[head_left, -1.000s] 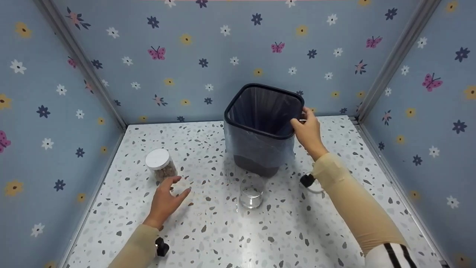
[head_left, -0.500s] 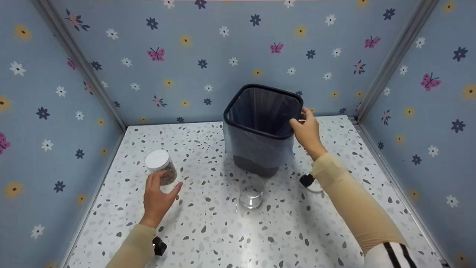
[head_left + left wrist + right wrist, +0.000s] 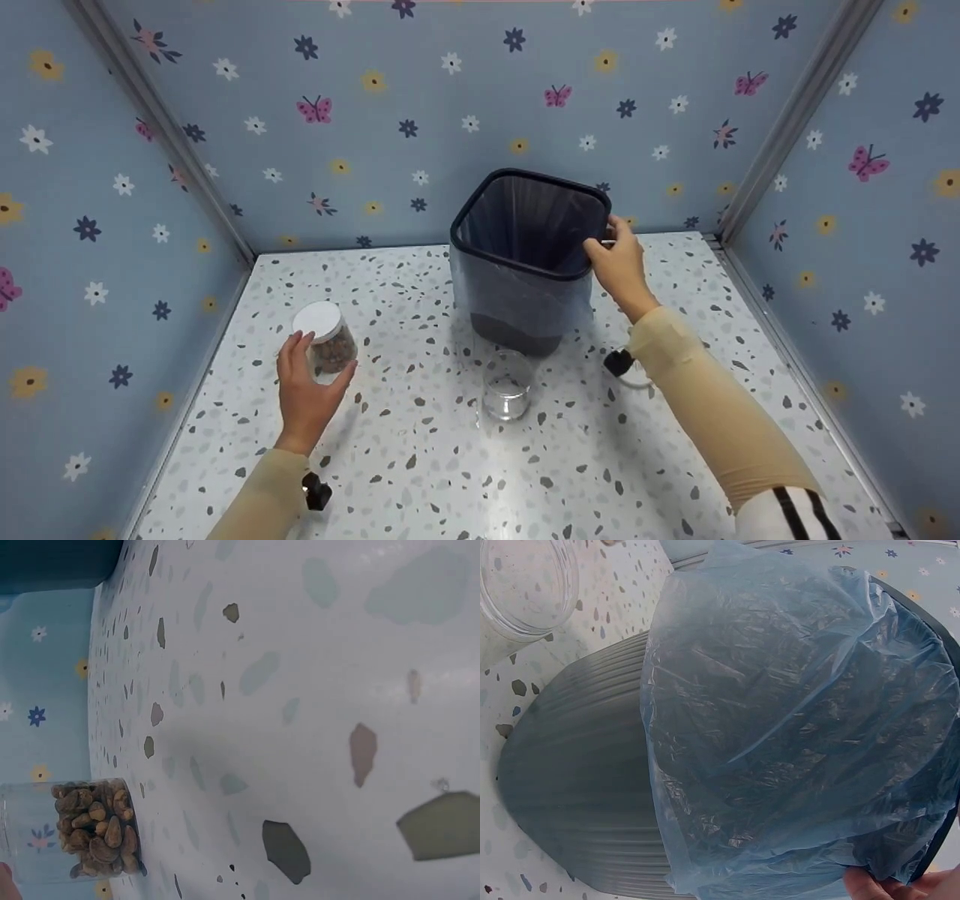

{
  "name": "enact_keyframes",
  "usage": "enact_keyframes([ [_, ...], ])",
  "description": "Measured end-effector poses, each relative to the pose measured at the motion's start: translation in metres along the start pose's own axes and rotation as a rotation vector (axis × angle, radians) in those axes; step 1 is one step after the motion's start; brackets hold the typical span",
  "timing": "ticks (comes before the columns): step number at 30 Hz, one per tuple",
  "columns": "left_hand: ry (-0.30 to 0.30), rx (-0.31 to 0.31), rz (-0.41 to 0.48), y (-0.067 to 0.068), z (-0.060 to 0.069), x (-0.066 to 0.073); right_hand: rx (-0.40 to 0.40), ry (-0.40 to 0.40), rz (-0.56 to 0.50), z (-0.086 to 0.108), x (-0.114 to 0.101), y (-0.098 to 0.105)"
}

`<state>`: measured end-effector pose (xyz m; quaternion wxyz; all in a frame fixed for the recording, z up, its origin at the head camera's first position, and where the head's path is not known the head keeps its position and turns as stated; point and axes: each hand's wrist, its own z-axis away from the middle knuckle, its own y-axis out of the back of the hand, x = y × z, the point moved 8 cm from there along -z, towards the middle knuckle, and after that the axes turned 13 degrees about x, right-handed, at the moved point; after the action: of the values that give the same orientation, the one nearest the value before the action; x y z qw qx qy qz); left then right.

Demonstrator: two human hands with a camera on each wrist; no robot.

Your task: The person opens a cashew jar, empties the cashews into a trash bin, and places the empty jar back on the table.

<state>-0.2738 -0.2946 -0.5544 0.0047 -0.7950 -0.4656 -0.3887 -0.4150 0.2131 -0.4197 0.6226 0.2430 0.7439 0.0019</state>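
A clear jar [image 3: 334, 352] with a white lid stands upright on the left of the table. Brown nut-like pieces [image 3: 97, 829] partly fill it. Around the jar's near side my left hand [image 3: 306, 401] is spread, thumb to the right and fingers to the left; whether they touch it I cannot tell. At the back stands a dark trash can [image 3: 517, 322] lined with a bluish translucent bag [image 3: 780, 727], folded over its rim. My right hand [image 3: 621, 266] grips the right side of that rim, thumb toward the opening.
A clear glass container [image 3: 508, 390] stands in front of the trash can. Beside the right sleeve [image 3: 712, 412] lies a white-edged round thing [image 3: 636, 379], partly covered. Flower-patterned walls [image 3: 420, 97] enclose the speckled table [image 3: 420, 480] on three sides.
My left hand has moved left from the jar's near right side to around its near side. My right hand keeps its grip on the trash can's rim.
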Motion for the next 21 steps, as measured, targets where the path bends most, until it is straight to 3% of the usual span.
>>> enact_keyframes([
  [9,0.092,-0.006,0.02,-0.001,-0.006,-0.011,-0.003,-0.01,0.004,-0.001,0.002,0.0],
  [21,0.142,-0.045,0.025,-0.001,-0.019,-0.025,0.015,0.018,0.002,0.001,-0.003,0.0],
])
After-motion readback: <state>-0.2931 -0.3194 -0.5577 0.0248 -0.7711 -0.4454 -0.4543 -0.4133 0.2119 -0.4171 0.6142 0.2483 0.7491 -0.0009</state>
